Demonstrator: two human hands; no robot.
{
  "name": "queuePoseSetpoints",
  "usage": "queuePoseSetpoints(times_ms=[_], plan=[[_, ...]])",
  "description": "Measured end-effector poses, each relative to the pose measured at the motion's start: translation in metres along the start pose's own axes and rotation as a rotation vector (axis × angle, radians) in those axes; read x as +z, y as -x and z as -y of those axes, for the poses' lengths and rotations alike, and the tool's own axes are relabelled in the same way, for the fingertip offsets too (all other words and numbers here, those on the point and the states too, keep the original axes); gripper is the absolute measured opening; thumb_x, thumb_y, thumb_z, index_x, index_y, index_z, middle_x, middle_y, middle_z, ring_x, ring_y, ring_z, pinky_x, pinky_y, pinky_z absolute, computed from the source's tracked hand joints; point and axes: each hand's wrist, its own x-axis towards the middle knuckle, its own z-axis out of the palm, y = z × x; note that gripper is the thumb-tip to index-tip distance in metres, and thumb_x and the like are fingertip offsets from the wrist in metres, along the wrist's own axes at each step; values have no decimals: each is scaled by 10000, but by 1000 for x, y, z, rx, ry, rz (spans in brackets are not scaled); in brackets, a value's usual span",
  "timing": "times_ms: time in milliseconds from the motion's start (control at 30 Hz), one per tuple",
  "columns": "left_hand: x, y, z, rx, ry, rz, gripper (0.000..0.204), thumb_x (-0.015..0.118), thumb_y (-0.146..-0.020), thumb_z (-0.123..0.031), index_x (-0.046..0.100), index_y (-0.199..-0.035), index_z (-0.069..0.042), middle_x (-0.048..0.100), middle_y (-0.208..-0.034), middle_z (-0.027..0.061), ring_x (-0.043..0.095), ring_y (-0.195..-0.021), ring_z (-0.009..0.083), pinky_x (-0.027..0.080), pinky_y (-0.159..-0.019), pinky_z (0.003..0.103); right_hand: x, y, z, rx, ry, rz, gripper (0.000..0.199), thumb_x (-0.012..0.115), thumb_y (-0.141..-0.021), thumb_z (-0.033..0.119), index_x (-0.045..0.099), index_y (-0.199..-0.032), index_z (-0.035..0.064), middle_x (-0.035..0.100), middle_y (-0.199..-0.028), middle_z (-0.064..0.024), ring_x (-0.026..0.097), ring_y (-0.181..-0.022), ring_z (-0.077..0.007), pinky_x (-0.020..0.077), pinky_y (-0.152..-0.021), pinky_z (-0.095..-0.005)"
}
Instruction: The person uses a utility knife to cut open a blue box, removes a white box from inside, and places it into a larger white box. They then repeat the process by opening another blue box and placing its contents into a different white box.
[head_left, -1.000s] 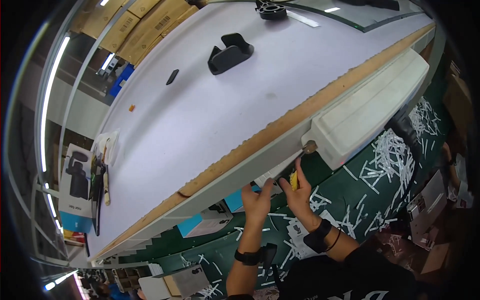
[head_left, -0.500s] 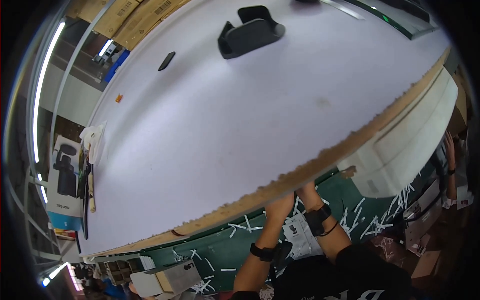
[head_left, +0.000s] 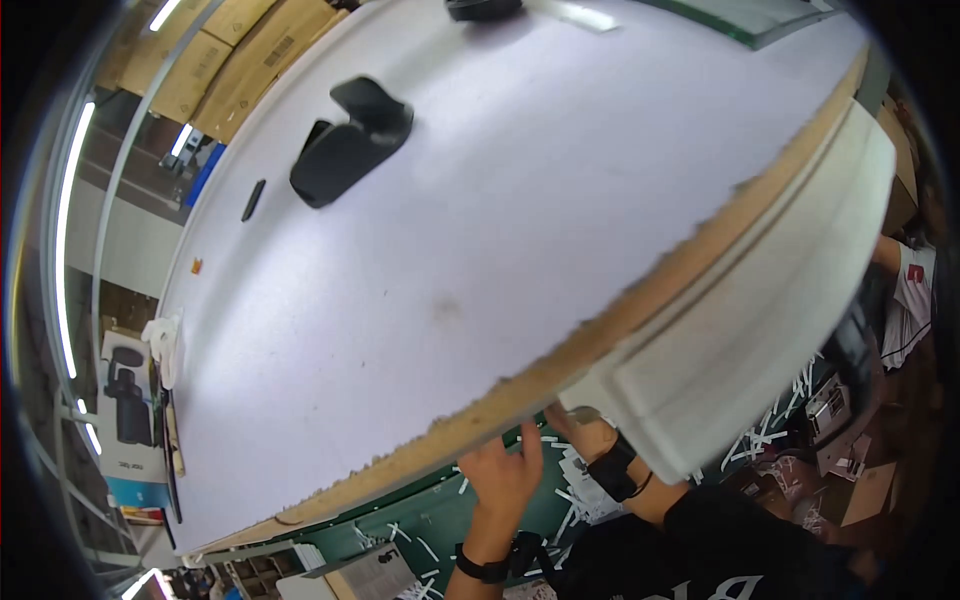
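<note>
My left hand [head_left: 503,474] is just under the rough brown edge [head_left: 470,408] of a white board. One finger stretches out apart from the rest of that hand; the other fingertips are hidden by the edge, and I see nothing held. My right hand [head_left: 583,432] is beside it, close to the corner of a white plastic part [head_left: 740,330]. Its fingers are mostly covered by the board and that part, so its grip cannot be made out. Both wrists wear black bands. Below the hands lies a green surface [head_left: 455,505] strewn with white paper strips.
On the white board stand a black curved holder [head_left: 350,150], a small black bar [head_left: 254,200] and an orange bit [head_left: 197,266]. A printed box [head_left: 135,410] is at the left rim, cartons [head_left: 250,75] at the far left. Another person's arm [head_left: 888,255] shows at the right.
The view has shifted, so the black holder and board lie lower and farther left. My left hand has drawn farther out from under the edge, showing a stretched finger.
</note>
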Motion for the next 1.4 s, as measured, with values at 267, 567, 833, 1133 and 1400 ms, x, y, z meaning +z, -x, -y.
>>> queuePoseSetpoints(times_ms=[267, 567, 833, 1133, 1400], plan=[[23, -21, -11, -84, 318, 13, 290, 714, -844, -120, 687, -1102, 10, 698, -1048, 225, 649, -983, 459, 495, -893, 517, -24, -5, 16, 154, 252, 100, 211, 668, -964, 233, 601, -1128, 119, 627, -854, 3, 597, -680, -99, 478, -548, -260], [-20, -30, 78, 80, -328, 9, 616, 760, -804, -279, 562, -1288, 47, 617, -1210, 283, 561, -1173, 467, 409, -1025, 549, -56, 66, 96, 50, 559, -175, 223, 638, -954, 168, 599, -1146, 61, 715, -909, -4, 425, -484, -36, 314, -410, -213], [26, -94, 257, 169, 613, 159, 360, 608, -961, -258, 663, -1143, 48, 711, -1079, 242, 689, -973, 393, 538, -910, 491, -101, 150, 115, 244, 714, -6, 274, 635, -925, 73, 585, -1190, 32, 735, -992, -55, 466, -520, -40, 323, -429, -197], [-152, 139, 404, -140, 394, -196, 355, 583, -993, -248, 639, -1095, 87, 726, -982, 209, 710, -904, 333, 567, -882, 445, -171, 164, 178, -126, 1567, -70, 409, 753, -856, 303, 634, -1153, 48, 739, -1007, -130, 703, -844, -267, 557, -732, -362], [-183, 100, 250, 3, 703, -516, 123, 669, -958, -43, 696, -1009, 65, 640, -832, 83, 561, -649, 175, 486, -540, 343, -184, 205, 107, 68, 2152, 30, 738, 836, -720, 463, 598, -1308, 85, 528, -1358, -211, 601, -1170, -380, 514, -962, -410]])
